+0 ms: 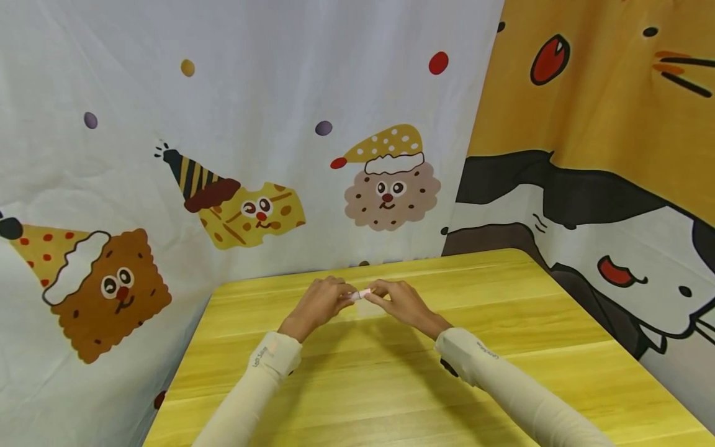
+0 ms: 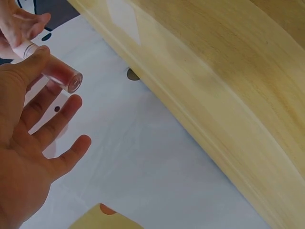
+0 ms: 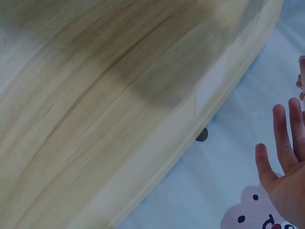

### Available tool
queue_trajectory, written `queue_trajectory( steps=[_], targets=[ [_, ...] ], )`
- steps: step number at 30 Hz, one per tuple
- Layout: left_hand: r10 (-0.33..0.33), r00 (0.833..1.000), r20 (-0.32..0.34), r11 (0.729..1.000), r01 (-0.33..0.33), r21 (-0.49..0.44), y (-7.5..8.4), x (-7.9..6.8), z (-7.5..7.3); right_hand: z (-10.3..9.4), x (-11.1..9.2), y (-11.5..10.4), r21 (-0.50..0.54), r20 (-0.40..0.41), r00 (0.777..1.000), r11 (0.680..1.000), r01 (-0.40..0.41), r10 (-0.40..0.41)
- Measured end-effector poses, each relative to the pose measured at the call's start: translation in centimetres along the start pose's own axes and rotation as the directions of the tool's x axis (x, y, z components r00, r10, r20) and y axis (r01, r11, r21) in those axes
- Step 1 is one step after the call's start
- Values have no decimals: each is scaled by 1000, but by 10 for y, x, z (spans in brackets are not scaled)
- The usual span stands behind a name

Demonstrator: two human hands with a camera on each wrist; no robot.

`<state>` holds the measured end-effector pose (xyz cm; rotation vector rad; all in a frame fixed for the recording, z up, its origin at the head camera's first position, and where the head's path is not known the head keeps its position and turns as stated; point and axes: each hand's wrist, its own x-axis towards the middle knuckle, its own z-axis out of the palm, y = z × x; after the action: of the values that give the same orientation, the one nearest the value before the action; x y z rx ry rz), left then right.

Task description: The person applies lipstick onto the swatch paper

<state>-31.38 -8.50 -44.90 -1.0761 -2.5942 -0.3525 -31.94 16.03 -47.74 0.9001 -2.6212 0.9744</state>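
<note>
A lip gloss tube (image 2: 59, 71), clear with pinkish-red contents and a pale cap (image 2: 23, 47), is held level above the far part of the table. My left hand (image 1: 321, 302) pinches the tube's body between thumb and index finger, its other fingers spread. At the cap end, my right hand (image 1: 404, 302) grips with thumb and fingertips. In the right wrist view, only part of the right hand (image 3: 288, 176) shows at the right edge, and the tube is out of sight there.
Below the hands, a white rectangle (image 2: 125, 19) lies near the far edge of the yellow wood-grain table (image 1: 357, 397). Behind the table hangs a white cloth (image 1: 268, 74) printed with cartoon snacks. A cat-print cloth (image 1: 614, 124) hangs along the right side.
</note>
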Motion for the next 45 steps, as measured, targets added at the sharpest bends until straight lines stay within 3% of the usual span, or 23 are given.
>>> queue_trajectory(
  steps=[8,16,25,34,45],
  targets=[
    [-15,1000,0,1000,15,10,-1,-2,-1,0,2,-3,12,-19,999,999,39,-39],
    [-31,999,13,999,31,32,-2,-2,1,1,3,-6,15,-4,1000,1000,-15,16],
    [-37,999,21,998,35,58,-3,-5,2,3,4,-7,7,-17,999,999,33,-32],
    [-30,1000,1,999,29,41,-3,-7,2,3,3,-10,-8,-15,998,998,-60,60],
    [-49,999,24,998,48,48,-2,-8,2,5,3,-6,-8,-32,999,999,31,-32]
  ],
)
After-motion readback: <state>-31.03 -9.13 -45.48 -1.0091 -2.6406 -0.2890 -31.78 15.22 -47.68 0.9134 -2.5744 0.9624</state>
